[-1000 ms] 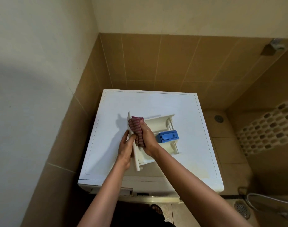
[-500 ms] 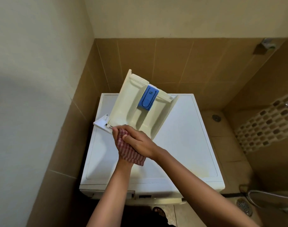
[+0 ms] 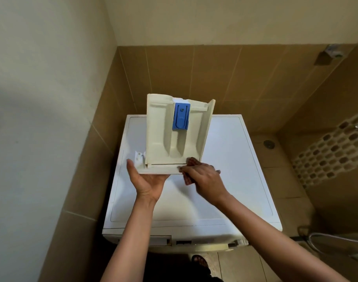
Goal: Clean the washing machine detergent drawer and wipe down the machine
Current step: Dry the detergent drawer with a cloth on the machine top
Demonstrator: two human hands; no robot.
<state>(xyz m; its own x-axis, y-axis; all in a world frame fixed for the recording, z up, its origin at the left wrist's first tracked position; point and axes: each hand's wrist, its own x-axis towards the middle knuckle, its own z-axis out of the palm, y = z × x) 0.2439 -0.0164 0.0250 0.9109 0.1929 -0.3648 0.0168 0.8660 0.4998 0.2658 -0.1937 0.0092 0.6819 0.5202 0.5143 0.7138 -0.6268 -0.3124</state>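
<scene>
While the left hand [image 3: 148,180] props the detergent drawer [image 3: 174,135] upright by its front panel, compartments exposed, the right hand [image 3: 202,178] presses a cloth [image 3: 191,161] against its lower edge.

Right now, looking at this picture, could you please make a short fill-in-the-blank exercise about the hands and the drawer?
1. The detergent drawer is held upright above the ____.
2. The left hand supports the drawer from ____.
3. The right hand presses a striped ____ against the drawer's lower edge.
4. The insert inside the drawer is ____ in colour.

Missing words: washing machine; below; cloth; blue
</scene>
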